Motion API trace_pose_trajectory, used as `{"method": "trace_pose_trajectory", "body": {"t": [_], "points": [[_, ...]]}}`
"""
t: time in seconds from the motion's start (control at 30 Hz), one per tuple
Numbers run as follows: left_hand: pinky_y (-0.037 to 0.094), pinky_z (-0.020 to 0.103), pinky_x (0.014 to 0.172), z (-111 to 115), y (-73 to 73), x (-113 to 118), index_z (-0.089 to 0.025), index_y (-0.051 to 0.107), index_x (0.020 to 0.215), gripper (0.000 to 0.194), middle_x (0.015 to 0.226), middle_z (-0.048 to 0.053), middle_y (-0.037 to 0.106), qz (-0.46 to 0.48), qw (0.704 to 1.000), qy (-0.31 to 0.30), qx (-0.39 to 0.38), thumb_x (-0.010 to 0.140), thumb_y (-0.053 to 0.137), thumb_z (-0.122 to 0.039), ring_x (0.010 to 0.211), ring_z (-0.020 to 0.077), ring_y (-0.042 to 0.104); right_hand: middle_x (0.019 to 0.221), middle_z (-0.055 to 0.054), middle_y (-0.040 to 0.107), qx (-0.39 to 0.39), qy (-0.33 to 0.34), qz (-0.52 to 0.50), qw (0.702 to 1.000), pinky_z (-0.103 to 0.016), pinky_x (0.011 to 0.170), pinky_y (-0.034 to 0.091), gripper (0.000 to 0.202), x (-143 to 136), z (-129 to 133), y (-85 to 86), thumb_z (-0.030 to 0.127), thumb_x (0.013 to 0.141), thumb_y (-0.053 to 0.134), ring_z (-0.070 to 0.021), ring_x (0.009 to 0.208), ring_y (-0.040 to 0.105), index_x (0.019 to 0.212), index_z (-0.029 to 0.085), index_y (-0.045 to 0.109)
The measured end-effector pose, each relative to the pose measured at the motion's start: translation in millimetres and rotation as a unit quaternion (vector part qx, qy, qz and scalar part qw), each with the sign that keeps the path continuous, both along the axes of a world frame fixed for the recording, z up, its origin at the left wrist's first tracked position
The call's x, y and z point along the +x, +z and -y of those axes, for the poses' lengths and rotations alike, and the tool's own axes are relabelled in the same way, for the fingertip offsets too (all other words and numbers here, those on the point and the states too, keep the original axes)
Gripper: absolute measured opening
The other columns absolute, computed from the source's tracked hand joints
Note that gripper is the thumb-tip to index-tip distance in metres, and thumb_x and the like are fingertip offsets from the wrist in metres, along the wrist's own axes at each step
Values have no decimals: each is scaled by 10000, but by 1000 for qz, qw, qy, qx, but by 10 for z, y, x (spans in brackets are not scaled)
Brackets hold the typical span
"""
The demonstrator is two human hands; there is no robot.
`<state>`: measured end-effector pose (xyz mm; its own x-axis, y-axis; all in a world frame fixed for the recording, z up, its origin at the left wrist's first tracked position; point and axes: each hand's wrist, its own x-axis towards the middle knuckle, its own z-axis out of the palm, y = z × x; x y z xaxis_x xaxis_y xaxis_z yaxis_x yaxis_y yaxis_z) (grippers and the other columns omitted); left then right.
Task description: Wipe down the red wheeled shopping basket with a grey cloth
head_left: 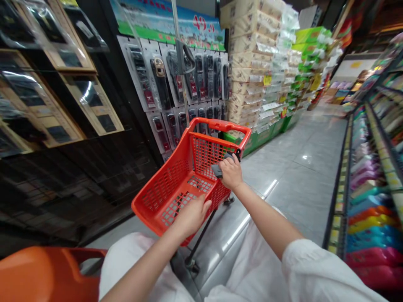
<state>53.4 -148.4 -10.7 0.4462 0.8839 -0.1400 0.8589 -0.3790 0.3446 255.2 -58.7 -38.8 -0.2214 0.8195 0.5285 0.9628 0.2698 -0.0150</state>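
Note:
A red plastic shopping cart [166, 180] with a grid basket stands in the middle of the view, its basket holding nothing that I can see. My right hand [231, 171] is closed on a dark grey clip-like part [217, 170] at the cart's right rim, below the red handle [217, 124]. At the basket's near right side is my left hand [193, 214], seen from the back; its thumb points up the rim and its other fingers are hidden beneath, so its hold is unclear.
Packaged belts [162, 79] hang on a dark rack ahead. Stacked cartons [248, 63] line the aisle beyond. Shelves of colourful packets [371, 222] run along the right. An orange plastic object [37, 272] is at lower left. Grey tiled floor [302, 167] lies between.

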Motion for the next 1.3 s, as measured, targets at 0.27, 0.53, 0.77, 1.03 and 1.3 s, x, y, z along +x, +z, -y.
{"method": "trace_pose_trajectory", "body": {"t": [0.27,0.53,0.77,1.03,1.3], "points": [[523,410,738,7,-141,-256,-135,562,1133,434,958,189,727,-166,980,79,71,1013,197,-336,911,324,715,1063,-80,673,-5,30,-60,998,-473,1224,71,339,-140,322,-50,190,812,533,-258,1147,516,1136,208,630],[505,361,750,-84,-127,-632,-187,565,1100,433,989,127,731,-171,977,70,108,1012,175,-352,933,281,709,1442,-18,540,37,169,37,984,-438,1213,181,456,305,525,-73,183,941,432,-197,1370,431,1380,271,513],[490,348,738,-148,-115,-644,-200,583,1025,430,940,122,729,-170,978,51,114,1001,185,-362,912,274,708,1478,-50,495,66,53,15,996,-512,1200,190,530,1308,571,316,140,888,452,-221,1414,387,1404,257,488],[477,344,784,-186,-47,-755,-190,594,990,476,968,112,720,-144,984,15,104,998,153,-369,938,263,691,1022,-190,724,154,-205,-431,865,-472,836,531,456,1965,267,451,407,861,441,-341,966,663,1072,83,683],[461,297,812,-598,140,-89,-221,632,1012,450,1015,85,713,-44,993,-74,80,967,299,-519,964,234,673,1504,-38,446,58,-95,-138,984,-582,1013,444,524,1267,309,452,246,805,582,-387,1373,370,1325,311,577]]}}
